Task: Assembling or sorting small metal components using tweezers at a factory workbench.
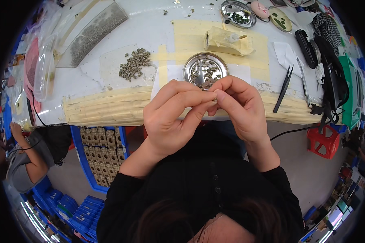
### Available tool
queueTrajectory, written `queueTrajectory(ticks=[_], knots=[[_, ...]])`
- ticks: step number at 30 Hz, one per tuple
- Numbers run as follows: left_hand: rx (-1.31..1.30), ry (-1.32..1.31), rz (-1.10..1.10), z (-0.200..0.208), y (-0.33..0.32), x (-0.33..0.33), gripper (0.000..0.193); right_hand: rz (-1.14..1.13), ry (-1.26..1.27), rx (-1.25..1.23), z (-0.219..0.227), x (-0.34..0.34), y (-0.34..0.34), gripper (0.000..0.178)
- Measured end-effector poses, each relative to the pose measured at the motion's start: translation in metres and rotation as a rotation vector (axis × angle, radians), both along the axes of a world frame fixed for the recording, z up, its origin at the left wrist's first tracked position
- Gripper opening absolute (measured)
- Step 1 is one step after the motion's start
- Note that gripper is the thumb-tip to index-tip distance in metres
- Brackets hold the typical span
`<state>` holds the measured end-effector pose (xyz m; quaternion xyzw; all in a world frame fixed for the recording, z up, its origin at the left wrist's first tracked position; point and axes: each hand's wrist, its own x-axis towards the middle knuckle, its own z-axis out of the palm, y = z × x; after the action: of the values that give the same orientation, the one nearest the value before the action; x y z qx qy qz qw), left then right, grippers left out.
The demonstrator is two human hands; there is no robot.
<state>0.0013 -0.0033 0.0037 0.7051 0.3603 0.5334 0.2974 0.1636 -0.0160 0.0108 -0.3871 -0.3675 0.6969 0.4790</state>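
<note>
My left hand [172, 111] and my right hand [243, 107] meet at the fingertips over the taped front edge of the table. Pinched between them is a tiny metal-coloured part [215, 98], mostly covered by the fingers, so its shape cannot be told. Just beyond the fingertips stands a round steel dish [185, 69] with many small metal parts [210, 73] scattered inside. To the left of the dish, a heap of similar small parts [134, 65] lies on a clear sheet.
A tape-wrapped block [227, 41] stands behind the dish. On the right lie black tweezers [284, 90], silver tweezers [303, 83] and a black case [306, 48]. Left, a clear tray [93, 34] holds grey pieces. Below are a blue crate [94, 183], a red stool [323, 141] and another person's arm [34, 164].
</note>
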Motion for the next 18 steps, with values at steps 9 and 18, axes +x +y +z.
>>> queueTrajectory(ticks=[9, 18], knots=[[-0.034, -0.002, -0.006, 0.0025, 0.0006, -0.0027, 0.021, 0.037, -0.013, 0.001, 0.0045, 0.0040, 0.0000, 0.015], [-0.070, -0.092, -0.059, -0.0023, -0.0008, -0.0038, 0.018, 0.057, 0.040, -0.055, 0.0033, -0.0006, -0.0012, 0.015]])
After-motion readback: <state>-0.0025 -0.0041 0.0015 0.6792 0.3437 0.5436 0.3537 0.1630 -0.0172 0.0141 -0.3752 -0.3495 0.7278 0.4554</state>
